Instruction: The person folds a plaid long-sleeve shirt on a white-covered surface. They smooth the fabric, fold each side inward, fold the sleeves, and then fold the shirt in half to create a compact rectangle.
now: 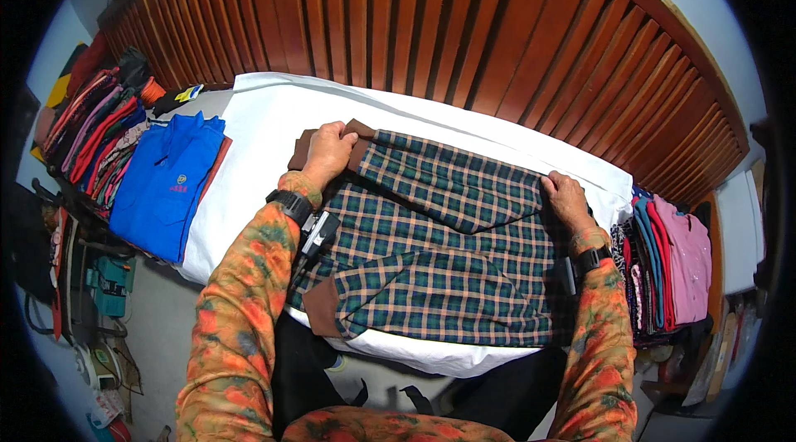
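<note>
A green, navy and tan plaid long-sleeved garment (448,276) with brown cuffs lies spread in front of me. My left hand (332,152) is closed on a brown cuff (360,146) at the far left, fingers pinching its edge. At the far right corner, my right hand (567,200) pinches the plaid fabric by the top of the same sleeve (464,185). This sleeve runs across the garment between my two hands. Nearer to me, the other sleeve lies folded over the body, its brown cuff (322,308) at the left edge.
A white cloth (249,135) covers the surface beneath. Folded blue shirts (166,185) lie at the left, with a pile of coloured clothes (91,135) beyond. More folded clothes, a pink one (686,259) outermost, stand at the right. A slatted wooden headboard (398,19) closes off the far side.
</note>
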`<state>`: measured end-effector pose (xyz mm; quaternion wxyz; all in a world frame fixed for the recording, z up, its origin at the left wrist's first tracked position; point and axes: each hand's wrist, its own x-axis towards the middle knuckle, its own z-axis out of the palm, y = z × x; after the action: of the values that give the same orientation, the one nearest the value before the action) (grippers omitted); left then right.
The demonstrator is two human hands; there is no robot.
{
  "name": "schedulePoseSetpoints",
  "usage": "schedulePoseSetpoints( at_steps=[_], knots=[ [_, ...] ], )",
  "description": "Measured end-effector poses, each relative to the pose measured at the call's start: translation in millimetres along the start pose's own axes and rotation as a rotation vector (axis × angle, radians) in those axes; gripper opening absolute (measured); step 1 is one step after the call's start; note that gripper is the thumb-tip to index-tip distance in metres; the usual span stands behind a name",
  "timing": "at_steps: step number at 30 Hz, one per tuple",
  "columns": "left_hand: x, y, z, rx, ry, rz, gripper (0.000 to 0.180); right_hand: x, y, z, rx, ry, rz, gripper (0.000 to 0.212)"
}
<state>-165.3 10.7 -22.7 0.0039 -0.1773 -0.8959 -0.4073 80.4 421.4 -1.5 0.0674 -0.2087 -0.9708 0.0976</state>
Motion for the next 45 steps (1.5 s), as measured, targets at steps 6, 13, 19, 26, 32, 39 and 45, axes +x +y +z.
schedulePoseSetpoints(
  at_steps=[6,13,19,26,32,39,45],
  knots=[
    [-0.8,-4.1,7.0,0.257,-0.088,-0.052,0.029,0.1,-1.4,10.6,-0.079,0.052,0.002,0.03],
    [-16.8,10.8,1.1,0.392,0.264,0.301,0.023,3.4,21.7,9.6,0.088,0.04,-0.065,0.03],
    [-26.5,25.1,12.8,0.352,-0.223,0.638,0.047,5.3,33.9,-7.1,0.045,-0.036,0.0,0.033],
    [-33.2,12.9,28.5,0.58,-0.396,0.449,0.069,4.7,43.2,-9.5,0.017,-0.028,0.024,0.034],
    [-35.3,13.3,29.5,0.603,-0.404,0.432,0.071,-4.8,67.8,6.2,-0.06,0.343,0.148,0.018],
    [-36.3,32.2,23.5,0.574,-0.366,0.445,0.063,-66.0,38.4,-5.3,-0.025,0.422,-0.199,0.028],
    [-42.8,85.1,52.5,0.29,-0.482,0.69,0.063,-73.1,3.4,21.9,-0.066,0.176,-0.165,0.047]
  ],
)
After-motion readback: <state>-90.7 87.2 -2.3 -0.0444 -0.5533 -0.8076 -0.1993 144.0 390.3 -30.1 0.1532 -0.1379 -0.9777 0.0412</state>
